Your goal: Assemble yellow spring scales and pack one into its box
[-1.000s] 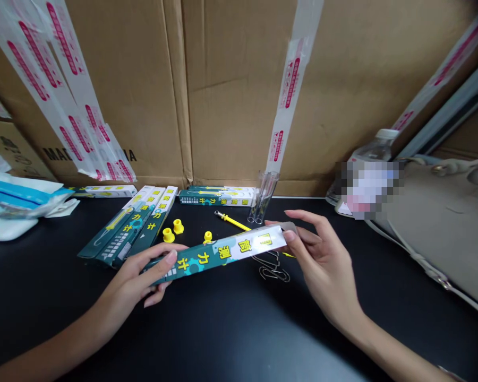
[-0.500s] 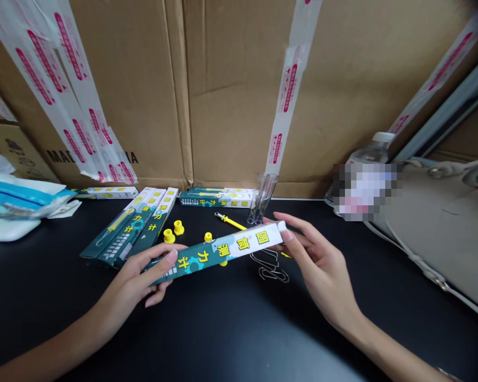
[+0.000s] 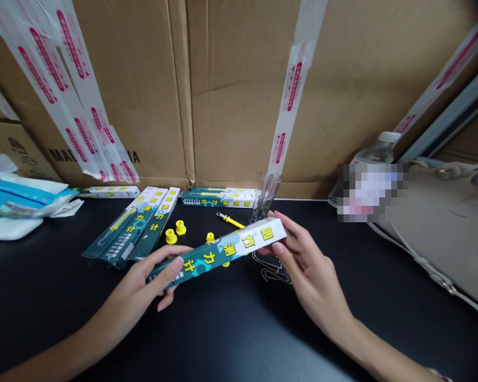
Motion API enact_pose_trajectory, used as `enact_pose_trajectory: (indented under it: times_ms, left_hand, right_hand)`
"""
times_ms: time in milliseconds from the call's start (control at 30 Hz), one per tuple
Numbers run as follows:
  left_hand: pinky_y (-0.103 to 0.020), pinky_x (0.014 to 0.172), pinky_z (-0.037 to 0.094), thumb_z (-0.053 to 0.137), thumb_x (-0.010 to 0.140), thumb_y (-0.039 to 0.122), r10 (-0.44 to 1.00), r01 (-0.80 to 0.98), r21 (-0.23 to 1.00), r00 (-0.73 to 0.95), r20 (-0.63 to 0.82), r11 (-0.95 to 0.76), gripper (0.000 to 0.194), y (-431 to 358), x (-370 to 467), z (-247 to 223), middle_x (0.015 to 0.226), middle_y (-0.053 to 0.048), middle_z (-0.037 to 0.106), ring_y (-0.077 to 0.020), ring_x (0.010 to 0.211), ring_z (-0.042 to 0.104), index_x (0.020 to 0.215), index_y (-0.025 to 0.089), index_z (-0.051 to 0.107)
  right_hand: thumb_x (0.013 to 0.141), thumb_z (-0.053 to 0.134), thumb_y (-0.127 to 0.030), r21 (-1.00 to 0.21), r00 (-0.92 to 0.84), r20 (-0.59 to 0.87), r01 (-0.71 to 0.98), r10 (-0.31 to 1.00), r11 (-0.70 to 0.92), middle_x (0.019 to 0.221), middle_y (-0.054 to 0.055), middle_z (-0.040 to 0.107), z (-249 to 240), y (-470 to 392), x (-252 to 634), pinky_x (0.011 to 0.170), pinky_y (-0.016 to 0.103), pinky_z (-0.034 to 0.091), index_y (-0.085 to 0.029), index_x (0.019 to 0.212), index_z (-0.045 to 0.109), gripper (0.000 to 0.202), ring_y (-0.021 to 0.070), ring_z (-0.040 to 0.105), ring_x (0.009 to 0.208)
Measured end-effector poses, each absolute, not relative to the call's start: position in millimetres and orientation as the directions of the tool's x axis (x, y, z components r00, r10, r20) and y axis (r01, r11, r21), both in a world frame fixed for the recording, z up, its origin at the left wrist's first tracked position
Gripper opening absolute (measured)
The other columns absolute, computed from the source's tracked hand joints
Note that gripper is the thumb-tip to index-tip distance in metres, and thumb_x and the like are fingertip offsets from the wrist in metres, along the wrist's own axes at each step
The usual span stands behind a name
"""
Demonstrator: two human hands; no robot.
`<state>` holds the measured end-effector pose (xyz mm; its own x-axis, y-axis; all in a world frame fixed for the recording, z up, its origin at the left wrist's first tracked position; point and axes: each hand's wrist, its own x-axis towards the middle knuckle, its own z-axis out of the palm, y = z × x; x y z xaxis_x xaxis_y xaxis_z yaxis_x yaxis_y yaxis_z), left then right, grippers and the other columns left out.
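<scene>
A narrow green-and-white spring scale box (image 3: 227, 249) with yellow characters is held up above the black table, its right end tilted higher. My left hand (image 3: 159, 281) is closed round its green left end, thumb on the front face. My right hand (image 3: 306, 265) grips the white right end, thumb at the lower edge and fingers behind. Beyond the box lie yellow plastic caps (image 3: 171, 236), a yellow rod with a metal tip (image 3: 230, 220) and bent metal hooks (image 3: 273, 273), partly hidden. Clear plastic tubes (image 3: 269, 193) stand upright behind my right hand.
Similar boxes (image 3: 119, 228) lie at the left, with another box (image 3: 219, 197) along the back. Large taped cartons (image 3: 231, 106) form a wall behind. A plastic bottle (image 3: 376, 151) and a beige bag (image 3: 454, 228) stand at the right; a blue-white packet (image 3: 19, 196) lies far left.
The small white flap at the box's right end, raised under my right thumb before, now appears closed. My right thumb has slid down to the lower edge. The box has shifted slightly right.
</scene>
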<state>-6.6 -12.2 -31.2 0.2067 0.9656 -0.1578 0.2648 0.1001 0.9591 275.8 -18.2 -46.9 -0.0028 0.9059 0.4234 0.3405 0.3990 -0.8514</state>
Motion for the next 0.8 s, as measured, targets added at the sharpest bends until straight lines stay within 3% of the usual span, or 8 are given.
enact_pose_trajectory:
  times_ms: [100, 200, 333, 400, 633, 800]
  left_hand:
    - [-0.023, 0.048, 0.036, 0.063, 0.081, 0.067, 0.966, 0.274, 0.958, 0.211, -0.148, 0.087, 0.07, -15, -4, -29, 0.057, 0.007, 0.05, -0.0101, 0.045, 0.046, 0.124, 0.012, 0.059]
    - [-0.022, 0.046, 0.038, 0.07, 0.079, 0.057, 0.965, 0.291, 0.953, 0.215, -0.15, 0.083, 0.064, -17, -5, -31, 0.057, 0.007, 0.054, -0.0083, 0.041, 0.045, 0.126, 0.015, 0.058]
    - [-0.02, 0.032, 0.034, 0.069, 0.078, 0.054, 0.953, 0.315, 0.937, 0.205, -0.223, 0.152, 0.08, -22, -4, -26, 0.048, 0.005, 0.061, -0.0119, 0.03, 0.044, 0.144, 0.015, 0.046]
    - [-0.02, 0.033, 0.035, 0.066, 0.079, 0.053, 0.961, 0.368, 0.916, 0.152, -0.231, 0.162, 0.076, -25, -3, -17, 0.046, 0.001, 0.064, -0.0122, 0.03, 0.045, 0.142, 0.015, 0.051]
    - [-0.029, 0.039, 0.039, 0.075, 0.07, 0.054, 0.996, 0.408, 0.911, -0.081, -0.027, 0.058, 0.049, -24, -19, 5, 0.044, -0.002, 0.064, -0.0164, 0.033, 0.049, 0.11, 0.025, 0.077]
    - [-0.042, 0.047, 0.047, 0.069, 0.072, 0.068, 0.954, 0.401, 0.906, -0.196, 0.227, -0.133, 0.066, 3, -44, 7, 0.052, -0.007, 0.066, -0.0261, 0.044, 0.058, 0.126, 0.03, 0.07]
  right_hand:
    - [0.102, 0.053, -0.034, -0.865, 0.012, 0.435, 0.284, 0.9, 0.414, 0.144, 0.012, 0.06, -49, -18, 274, 0.079, 0.029, 0.064, -0.025, 0.141, 0.044, 0.041, 0.0186, 0.077, 0.092]
    - [0.102, 0.052, -0.033, -0.831, 0.001, 0.465, 0.346, 0.885, 0.436, 0.143, 0.013, 0.061, -50, -18, 277, 0.078, 0.028, 0.064, -0.023, 0.136, 0.049, 0.035, 0.0184, 0.077, 0.091]
    - [0.102, 0.052, -0.032, -0.775, -0.016, 0.501, 0.437, 0.865, 0.457, 0.136, 0.012, 0.066, -50, -19, 282, 0.088, 0.03, 0.062, -0.023, 0.135, 0.053, 0.034, 0.0206, 0.074, 0.103]
    - [0.102, 0.054, -0.031, -0.761, -0.04, 0.509, 0.447, 0.86, 0.471, 0.135, 0.01, 0.066, -50, -19, 284, 0.094, 0.032, 0.06, -0.025, 0.137, 0.054, 0.036, 0.0217, 0.072, 0.109]
    - [0.101, 0.052, -0.028, -0.656, -0.19, 0.518, 0.537, 0.834, 0.53, 0.134, 0.007, 0.064, -43, -23, 281, 0.088, 0.034, 0.061, -0.033, 0.15, 0.041, 0.05, 0.019, 0.071, 0.098]
    - [0.1, 0.053, -0.022, -0.594, -0.256, 0.53, 0.568, 0.808, 0.57, 0.14, 0.006, 0.061, -39, -27, 278, 0.099, 0.034, 0.055, -0.031, 0.149, 0.038, 0.052, 0.0179, 0.067, 0.107]
